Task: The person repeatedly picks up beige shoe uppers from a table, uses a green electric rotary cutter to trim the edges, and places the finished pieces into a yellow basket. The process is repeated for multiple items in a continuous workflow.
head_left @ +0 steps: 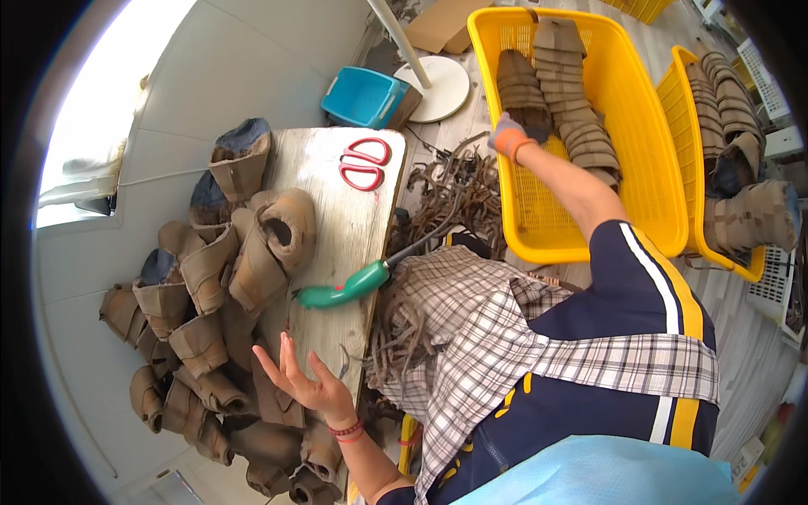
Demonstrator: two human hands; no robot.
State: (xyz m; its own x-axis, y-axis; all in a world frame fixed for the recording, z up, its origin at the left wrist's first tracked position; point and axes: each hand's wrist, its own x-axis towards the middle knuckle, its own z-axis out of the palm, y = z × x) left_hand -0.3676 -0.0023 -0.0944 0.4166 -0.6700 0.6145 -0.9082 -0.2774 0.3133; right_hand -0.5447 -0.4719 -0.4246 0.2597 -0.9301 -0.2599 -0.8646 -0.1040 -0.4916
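My left hand (313, 389) is bare and hovers over the near end of the worktable, its fingers spread and nothing in it. Beside it lies a heap of brown shoe uppers (202, 345), some with blue lining. My right hand (510, 139), in a grey glove with an orange cuff, reaches to the left side of a yellow basket (648, 143). It is at the near end of a short stack of nested shoe uppers (520, 84); its fingers are partly hidden, so its grip is unclear. A longer stack of uppers (576, 101) lies alongside in the basket.
On the whitish table (328, 227) lie red-handled scissors (364, 164) and a green corded tool (343, 290). Brown scrap strips (446, 189) cover the floor beside it. A blue bin (362, 97), a round white stand base (442, 88) and a second yellow basket (688, 126) stand farther off.
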